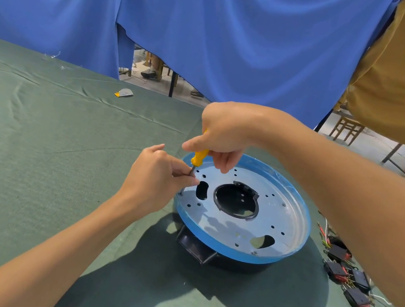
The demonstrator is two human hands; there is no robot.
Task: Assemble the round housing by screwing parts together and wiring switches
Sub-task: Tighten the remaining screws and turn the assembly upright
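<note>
Head view: the housing (242,214) lies on the table (34,150), a little right of the middle. Right grip (222,132) holds the yellow handle of the screwdriver (199,157); left grip (158,172) pinches its shaft just above a screw (180,193) near the housing's left rim. I think the tip can slip out and scratch the plate, because no hand holds the housing and the cloth may let it slide. Left of the housing the cloth is open. On the right, the switches (348,271) lie near the right forearm, which could sweep them.
</note>
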